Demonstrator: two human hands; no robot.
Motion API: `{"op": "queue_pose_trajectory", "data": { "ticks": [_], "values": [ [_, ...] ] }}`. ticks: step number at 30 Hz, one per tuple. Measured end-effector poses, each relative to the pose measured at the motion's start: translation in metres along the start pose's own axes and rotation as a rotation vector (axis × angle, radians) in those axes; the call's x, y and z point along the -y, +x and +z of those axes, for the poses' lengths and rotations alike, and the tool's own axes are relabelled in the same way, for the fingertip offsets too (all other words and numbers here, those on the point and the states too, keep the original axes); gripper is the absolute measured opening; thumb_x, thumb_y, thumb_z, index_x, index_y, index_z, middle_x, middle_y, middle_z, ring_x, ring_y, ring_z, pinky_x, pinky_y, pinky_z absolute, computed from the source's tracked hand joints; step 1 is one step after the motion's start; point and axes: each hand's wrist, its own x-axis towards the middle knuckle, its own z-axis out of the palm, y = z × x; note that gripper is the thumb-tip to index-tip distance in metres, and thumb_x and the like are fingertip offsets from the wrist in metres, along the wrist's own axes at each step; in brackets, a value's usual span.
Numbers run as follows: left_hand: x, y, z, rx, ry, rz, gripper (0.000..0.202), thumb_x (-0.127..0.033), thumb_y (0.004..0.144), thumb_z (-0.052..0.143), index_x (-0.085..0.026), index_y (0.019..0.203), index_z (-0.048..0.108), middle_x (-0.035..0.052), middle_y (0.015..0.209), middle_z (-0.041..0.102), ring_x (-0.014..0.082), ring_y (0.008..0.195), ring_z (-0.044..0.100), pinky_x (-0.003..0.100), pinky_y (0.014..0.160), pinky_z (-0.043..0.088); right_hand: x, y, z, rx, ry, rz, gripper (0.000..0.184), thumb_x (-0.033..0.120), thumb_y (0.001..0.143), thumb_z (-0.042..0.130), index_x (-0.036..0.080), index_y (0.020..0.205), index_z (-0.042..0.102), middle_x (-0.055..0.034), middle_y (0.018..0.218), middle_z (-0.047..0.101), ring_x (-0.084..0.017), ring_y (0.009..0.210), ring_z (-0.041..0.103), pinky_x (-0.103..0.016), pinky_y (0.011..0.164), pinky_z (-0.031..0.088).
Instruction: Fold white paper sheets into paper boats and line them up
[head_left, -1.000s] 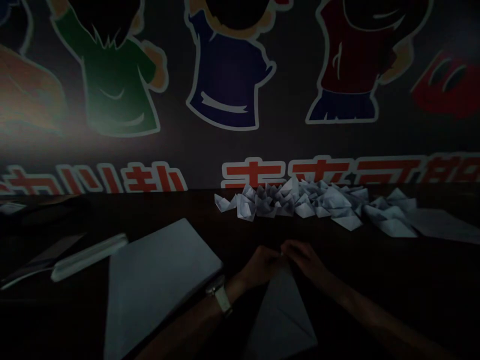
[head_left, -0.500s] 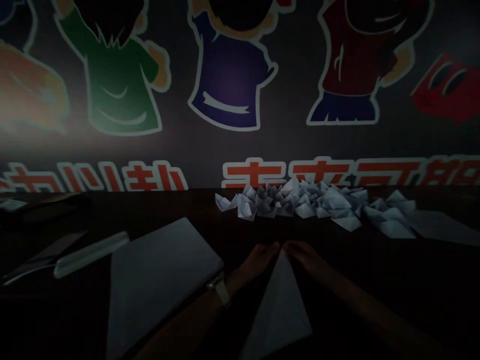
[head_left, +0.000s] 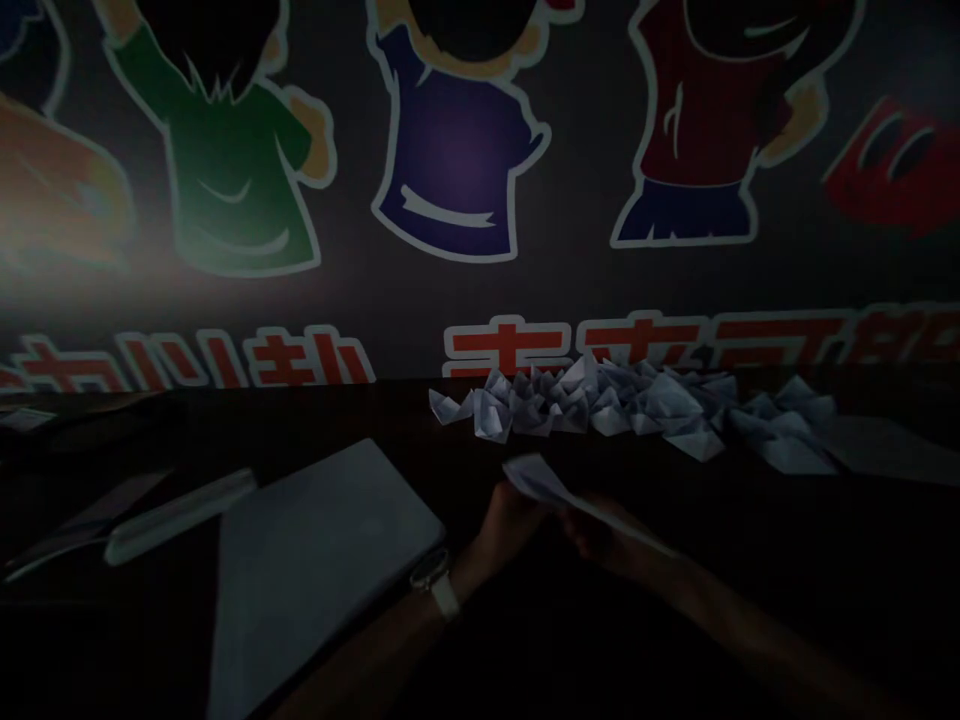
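A folded sheet of white paper [head_left: 541, 480] is lifted above the dark table, tilted and seen nearly edge-on, its right end reaching over my right forearm. My left hand [head_left: 512, 522], with a watch [head_left: 431, 572] on the wrist, is closed on the paper's near edge. Close beside it, my right hand [head_left: 596, 530] is also closed on the paper from below. Dim light hides most of the fingers. To the left lies a stack of white paper [head_left: 322, 560].
Many folded paper boats [head_left: 630, 400] crowd the back of the table. A flat white sheet [head_left: 892, 448] lies to their right. At the left are a long pale object [head_left: 180, 515] and dark flat items [head_left: 82, 430]. A wall with cartoon figures [head_left: 457, 150] rises behind.
The folded paper, which lay pointing away between my hands, has been raised and turned edge-on. Both hands have shifted from its tip to a grip beneath it.
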Motion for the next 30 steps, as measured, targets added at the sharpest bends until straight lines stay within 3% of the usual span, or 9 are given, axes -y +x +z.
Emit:
{"op": "queue_pose_trajectory", "data": {
  "ticks": [4,6,9,11,14,19,25,28,30],
  "values": [
    [0.003,0.006,0.001,-0.061,0.051,-0.128,0.018,-0.028,0.076,0.057,-0.013,0.071,0.065,0.0023,0.069,0.063,0.0138,0.067,0.054,0.024,0.067,0.041,0.007,0.001,0.015,0.079,0.082,0.044,0.030,0.046,0.072,0.051,0.018,0.073,0.059,0.0036,0.051,0.050,-0.010,0.040,0.042,-0.022,0.038,0.035],
    [0.003,0.006,0.001,-0.059,0.049,-0.149,0.019,-0.029,0.075,0.058,-0.013,0.069,0.064,0.0010,0.066,0.061,0.0131,0.065,0.052,0.023,0.066,0.040,0.013,-0.002,0.019,0.030,-0.014,0.001,0.030,0.047,0.073,0.054,0.018,0.070,0.057,0.0060,0.048,0.044,-0.009,0.040,0.038,-0.021,0.039,0.032],
    [0.004,0.005,0.002,-0.013,-0.039,-0.176,0.020,-0.033,0.071,0.061,-0.013,0.068,0.063,0.0003,0.065,0.059,0.0123,0.064,0.050,0.023,0.065,0.039,0.017,-0.005,0.019,-0.102,-0.179,-0.094,0.037,0.050,0.077,0.052,0.017,0.062,0.057,0.0035,0.052,0.048,-0.011,0.050,0.044,-0.022,0.047,0.035],
    [0.005,0.004,0.002,0.001,-0.125,-0.192,0.024,-0.037,0.071,0.063,-0.013,0.068,0.062,-0.0002,0.065,0.058,0.0117,0.064,0.050,0.022,0.064,0.039,0.016,-0.006,0.018,-0.106,-0.228,-0.142,0.039,0.051,0.078,0.051,0.017,0.062,0.059,0.0022,0.055,0.051,-0.012,0.055,0.048,-0.023,0.051,0.036],
    [0.006,0.003,0.002,0.027,-0.204,-0.213,0.028,-0.041,0.070,0.063,-0.013,0.070,0.061,0.0000,0.066,0.058,0.0116,0.065,0.050,0.023,0.065,0.039,0.012,-0.006,0.017,-0.087,-0.226,-0.100,0.042,0.055,0.077,0.050,0.017,0.064,0.062,0.0024,0.052,0.050,-0.012,0.049,0.045,-0.023,0.046,0.034],
    [0.002,0.005,0.000,0.094,-0.133,-0.193,0.033,-0.045,0.070,0.064,-0.012,0.071,0.061,0.0013,0.068,0.059,0.0124,0.067,0.050,0.024,0.067,0.039,0.007,-0.006,0.018,-0.197,-0.165,-0.047,0.043,0.059,0.072,0.054,0.018,0.068,0.064,-0.0005,0.056,0.056,-0.014,0.052,0.050,-0.023,0.046,0.036],
    [-0.006,0.004,0.001,0.079,-0.159,-0.127,0.030,-0.038,0.068,0.068,-0.014,0.082,0.059,0.0010,0.076,0.057,0.0125,0.072,0.051,0.023,0.067,0.040,0.001,-0.006,0.016,-0.243,-0.115,-0.015,0.045,0.062,0.068,0.056,0.018,0.068,0.065,-0.0024,0.063,0.060,-0.015,0.058,0.054,-0.024,0.050,0.041],
    [-0.008,0.002,0.004,0.029,-0.243,-0.180,0.032,-0.040,0.069,0.067,-0.014,0.086,0.060,0.0019,0.079,0.058,0.0135,0.075,0.051,0.023,0.070,0.041,0.001,-0.010,0.017,-0.146,-0.153,-0.007,0.044,0.059,0.071,0.054,0.017,0.067,0.066,-0.0012,0.060,0.060,-0.013,0.054,0.052,-0.023,0.048,0.040],
    [-0.009,0.001,0.005,-0.114,-0.273,-0.243,0.036,-0.046,0.069,0.064,-0.014,0.086,0.061,0.0027,0.081,0.060,0.0140,0.076,0.051,0.023,0.069,0.040,0.005,-0.016,0.021,0.011,-0.224,0.012,0.042,0.056,0.073,0.055,0.017,0.065,0.066,0.0003,0.055,0.058,-0.011,0.048,0.050,-0.021,0.044,0.037]
  ]
}}
